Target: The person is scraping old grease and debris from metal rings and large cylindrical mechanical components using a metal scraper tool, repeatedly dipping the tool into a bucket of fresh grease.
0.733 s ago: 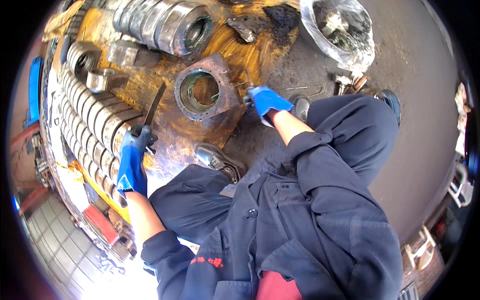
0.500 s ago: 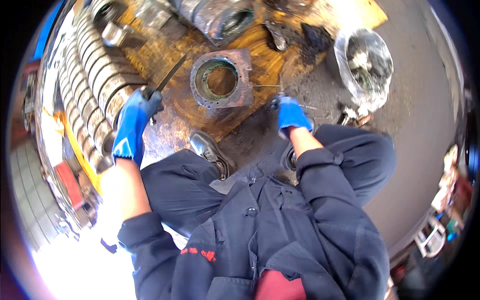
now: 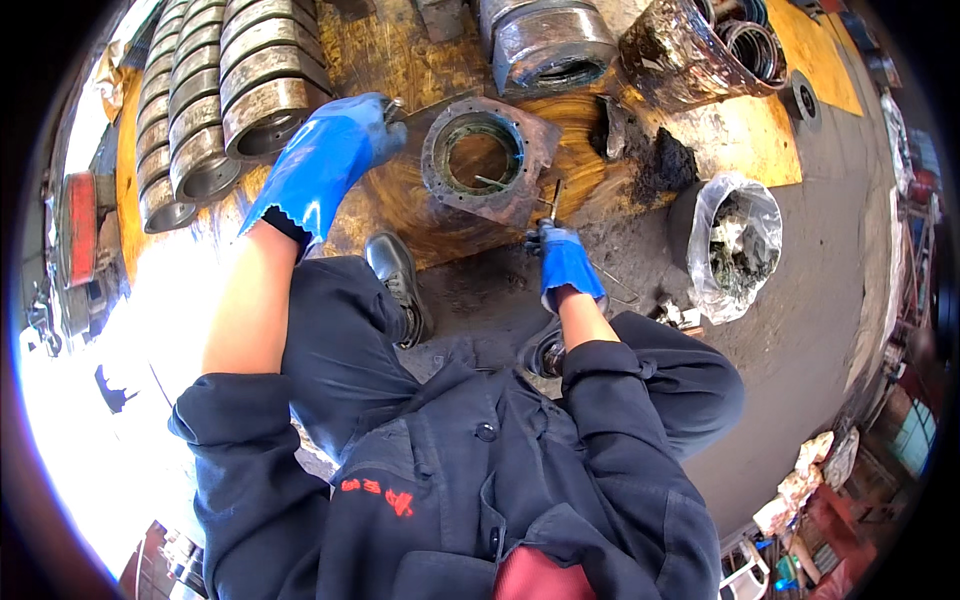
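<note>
My left hand, in a blue rubber glove, is raised over the wooden board, just left of a square metal housing. Its fingers are curled, with a small bit of metal showing at the tips; the rest of what it holds is hidden. The rusty housing lies with its round, dark-lined bore facing up, and a pale streak shows inside. My right hand, gloved too, is closed around a thin metal rod, which points away from me just right of the housing's corner. Neither hand touches the housing.
Rows of grooved metal cylinders lie at the far left. Beyond the housing sit a large metal cylinder and a rusty part. Dark sludge lies on the board. A bin with a clear plastic liner stands right.
My left hand has moved away and right, closer to the housing; the long dark blade seen in it no longer shows. The rod in my right hand has swung from pointing left to pointing away.
</note>
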A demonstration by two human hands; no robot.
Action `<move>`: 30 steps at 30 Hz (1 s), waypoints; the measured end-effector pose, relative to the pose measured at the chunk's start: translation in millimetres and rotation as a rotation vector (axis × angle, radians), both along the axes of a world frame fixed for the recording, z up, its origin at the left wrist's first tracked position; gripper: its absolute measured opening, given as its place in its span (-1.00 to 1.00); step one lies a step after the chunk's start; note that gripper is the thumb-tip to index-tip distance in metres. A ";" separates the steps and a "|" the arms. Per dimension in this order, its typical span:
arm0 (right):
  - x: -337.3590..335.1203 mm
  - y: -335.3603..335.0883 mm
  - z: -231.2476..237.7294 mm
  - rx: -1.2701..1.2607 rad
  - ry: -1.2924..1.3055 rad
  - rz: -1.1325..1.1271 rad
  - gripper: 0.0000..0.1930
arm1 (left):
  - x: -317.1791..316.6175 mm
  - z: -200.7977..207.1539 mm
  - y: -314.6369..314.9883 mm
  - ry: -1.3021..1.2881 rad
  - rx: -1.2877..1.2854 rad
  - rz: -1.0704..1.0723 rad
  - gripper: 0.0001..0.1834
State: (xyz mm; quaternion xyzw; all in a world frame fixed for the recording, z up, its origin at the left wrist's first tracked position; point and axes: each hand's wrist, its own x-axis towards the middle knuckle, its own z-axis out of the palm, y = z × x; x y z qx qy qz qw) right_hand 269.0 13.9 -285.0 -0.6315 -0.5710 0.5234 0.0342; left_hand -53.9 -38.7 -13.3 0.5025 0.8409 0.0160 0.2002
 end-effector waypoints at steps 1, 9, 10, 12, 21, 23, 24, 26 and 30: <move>9.7 4.0 -19.8 -0.039 0.079 -0.073 -0.57 | -1.9 -2.6 -2.8 0.043 -0.001 -0.028 -0.62; 32.4 2.4 -53.9 0.151 -0.013 -0.095 -0.72 | 1.3 7.4 2.0 0.073 -0.080 -0.009 -0.57; -11.5 -9.8 14.1 0.111 -0.117 0.075 -0.66 | -4.5 -2.1 -14.0 0.081 -0.081 0.003 -0.57; -11.1 -3.4 13.7 0.069 -0.116 0.089 -0.64 | -3.6 -0.6 -6.3 0.051 -0.108 -0.014 -0.60; -7.2 -2.8 -1.9 0.114 -0.125 -0.082 -0.60 | -17.7 -16.7 2.9 -0.042 -0.159 0.029 -0.68; -7.5 1.3 -3.2 0.138 -0.116 -0.120 -0.58 | -12.4 -19.6 11.4 -0.117 -0.246 0.066 -0.66; 2.9 5.1 -12.6 0.163 -0.167 -0.104 -0.58 | -7.6 -12.9 14.4 -0.146 -0.332 0.111 -0.61; 36.9 12.0 -35.2 0.202 -0.286 -0.236 -0.59 | -8.8 -14.8 14.9 -0.177 -0.300 0.114 -0.65; 99.4 38.8 -73.4 0.417 -0.469 -0.347 -0.61 | -18.4 -15.8 10.6 -0.242 -0.280 0.177 -0.61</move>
